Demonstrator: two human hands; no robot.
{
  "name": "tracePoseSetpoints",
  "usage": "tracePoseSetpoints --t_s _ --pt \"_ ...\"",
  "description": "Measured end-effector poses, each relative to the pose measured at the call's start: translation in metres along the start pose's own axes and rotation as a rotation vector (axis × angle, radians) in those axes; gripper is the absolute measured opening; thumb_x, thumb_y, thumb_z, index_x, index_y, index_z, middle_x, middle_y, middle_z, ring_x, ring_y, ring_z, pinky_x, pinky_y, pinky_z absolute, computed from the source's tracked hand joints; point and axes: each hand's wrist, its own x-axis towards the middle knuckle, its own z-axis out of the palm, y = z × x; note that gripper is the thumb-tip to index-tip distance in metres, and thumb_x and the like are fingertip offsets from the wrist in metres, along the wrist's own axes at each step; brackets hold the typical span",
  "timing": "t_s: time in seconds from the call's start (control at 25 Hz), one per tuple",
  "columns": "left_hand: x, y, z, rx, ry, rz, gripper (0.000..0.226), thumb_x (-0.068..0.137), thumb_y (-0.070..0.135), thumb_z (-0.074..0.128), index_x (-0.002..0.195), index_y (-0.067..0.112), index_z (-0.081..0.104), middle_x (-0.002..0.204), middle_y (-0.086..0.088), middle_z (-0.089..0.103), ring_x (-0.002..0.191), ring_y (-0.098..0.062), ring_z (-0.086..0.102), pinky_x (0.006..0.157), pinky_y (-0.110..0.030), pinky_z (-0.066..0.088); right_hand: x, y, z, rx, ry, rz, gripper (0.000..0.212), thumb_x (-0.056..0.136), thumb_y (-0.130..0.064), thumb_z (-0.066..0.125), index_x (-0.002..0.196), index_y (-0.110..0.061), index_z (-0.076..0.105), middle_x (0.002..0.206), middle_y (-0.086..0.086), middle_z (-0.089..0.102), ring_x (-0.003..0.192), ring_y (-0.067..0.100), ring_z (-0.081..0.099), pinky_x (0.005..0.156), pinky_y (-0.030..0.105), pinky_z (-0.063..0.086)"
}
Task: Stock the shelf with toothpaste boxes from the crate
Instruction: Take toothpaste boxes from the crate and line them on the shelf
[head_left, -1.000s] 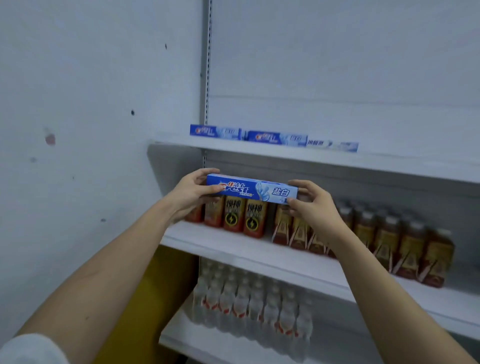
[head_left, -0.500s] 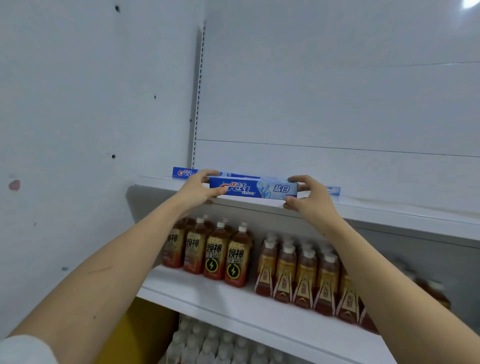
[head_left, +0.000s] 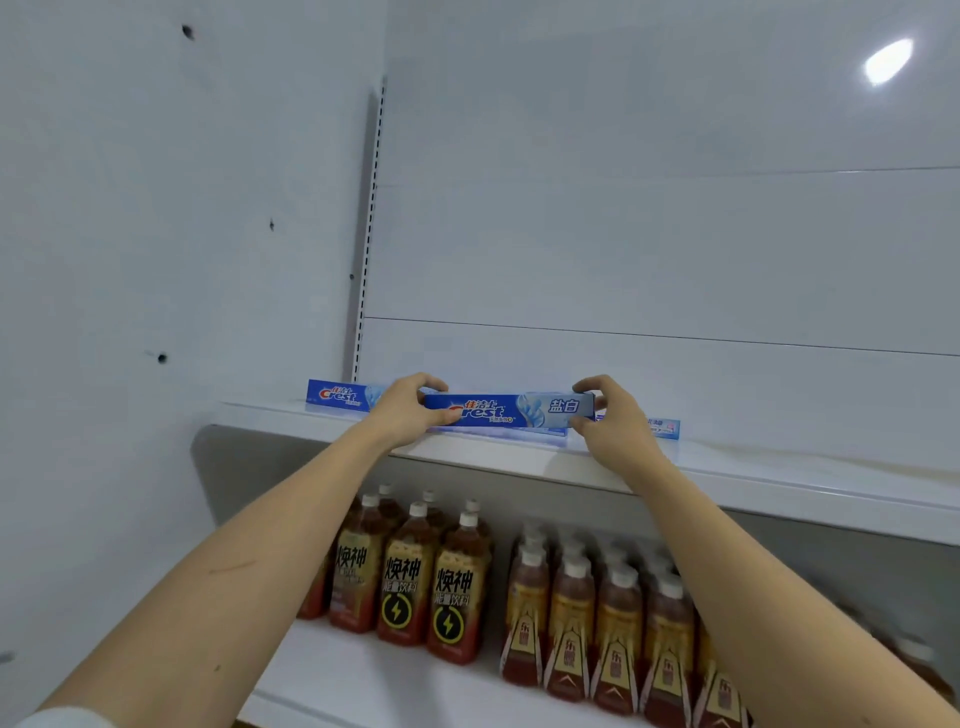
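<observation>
Blue toothpaste box (head_left: 511, 410) pinched endwise between both hands' fingers (head_left: 434, 385).

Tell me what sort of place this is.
Most likely a shop or a mock-up of one: a white retail shelf on a slotted upright, a toothpaste box going onto it beside others, and rows of identical bottled drinks faced out on the shelf below.
</observation>
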Motion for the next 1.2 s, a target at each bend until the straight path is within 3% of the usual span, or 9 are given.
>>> tracePoseSetpoints --t_s 0.16,0.28,0.44,0.6,0.72,0.8,0.88,1.0,1.2 --pt "0.036 -0.006 0.009 0.142 -0.058 0.01 0.047 0.087 0.032 0.071 0.129 0.017 0.053 0.132 -0.008 0.051 0.116 -0.022 0.051 0.094 -0.035 0.047 0.035 0.013 0.017 -0.209 -0.063 0.089 0.03 0.088 -0.009 0.061 0.114 -0.022 0.053 0.103 0.006 0.063 0.089 0.027 0.062 0.08 0.04 0.053" --pt "0.059 -0.01 0.014 0.248 -0.113 0.002 0.053 0.086 0.032 0.073 0.132 0.015 0.053 0.138 -0.009 0.049 0.123 -0.024 0.049 0.1 -0.037 0.044 0.055 0.02 0.026 -0.37 -0.121 0.157 0.032 0.086 -0.014 0.064 0.115 -0.022 0.054 0.108 0.007 0.064 0.094 0.028 0.061 0.084 0.038 0.05" --pt "0.081 -0.02 0.023 0.257 -0.104 0.003 0.054 0.083 0.033 0.076 0.13 0.016 0.054 0.137 -0.008 0.05 0.121 -0.023 0.05 0.1 -0.035 0.043 0.073 0.03 0.037 -0.536 -0.161 0.154 0.037 0.086 -0.013 0.061 0.122 -0.018 0.053 0.114 0.01 0.062 0.099 0.027 0.058 0.077 0.03 0.043" --pt "0.084 -0.025 0.028 0.276 -0.076 0.013 0.054 0.084 0.034 0.075 0.13 0.016 0.055 0.136 -0.007 0.051 0.12 -0.022 0.051 0.099 -0.035 0.043 0.081 0.037 0.04 -0.525 -0.193 0.164 0.038 0.089 -0.012 0.056 0.125 -0.017 0.049 0.118 0.009 0.059 0.094 0.023 0.052 0.074 0.029 0.04" --pt "0.077 -0.021 0.028 0.325 -0.055 0.049 0.054 0.086 0.036 0.072 0.132 0.017 0.053 0.136 -0.007 0.051 0.121 -0.023 0.05 0.101 -0.036 0.043 0.075 0.033 0.04 -0.568 -0.237 0.133 0.038 0.09 -0.014 0.054 0.127 -0.015 0.046 0.123 0.01 0.055 0.099 0.025 0.053 0.081 0.033 0.043" --pt "0.071 -0.017 0.029 0.368 -0.03 0.072 0.055 0.087 0.037 0.071 0.134 0.018 0.05 0.137 -0.008 0.047 0.121 -0.023 0.05 0.102 -0.036 0.042 0.065 0.026 0.042 -0.658 -0.156 0.046 0.035 0.091 -0.012 0.051 0.126 -0.012 0.047 0.125 0.012 0.049 0.107 0.03 0.052 0.087 0.039 0.046" --pt "0.063 -0.014 0.03 0.375 0.015 0.076 0.057 0.089 0.038 0.067 0.138 0.019 0.045 0.138 -0.009 0.042 0.122 -0.026 0.049 0.103 -0.038 0.042 0.052 0.014 0.042 -0.728 0.014 -0.088 0.031 0.091 -0.009 0.048 0.122 -0.011 0.049 0.123 0.009 0.048 0.107 0.029 0.049 0.084 0.039 0.046" --pt "0.05 -0.011 0.035 0.392 0.087 0.082 0.057 0.096 0.045 0.052 0.145 0.02 0.037 0.144 -0.01 0.039 0.129 -0.03 0.043 0.106 -0.046 0.041 0.032 0.004 0.038 -0.603 0.125 -0.275 0.028 0.096 -0.014 0.046 0.123 -0.014 0.052 0.126 0.003 0.051 0.11 0.023 0.048 0.087 0.036 0.045" --pt "0.012 0.005 0.041 0.106 0.146 0.011 0.048 0.1 0.044 0.044 0.143 0.023 0.039 0.142 -0.009 0.046 0.126 -0.027 0.048 0.102 -0.047 0.045 -0.011 -0.007 0.026 -0.084 0.027 -0.146 0.032 0.1 -0.022 0.043 0.13 -0.015 0.052 0.134 0.002 0.049 0.123 0.02 0.046 0.094 0.026 0.036"
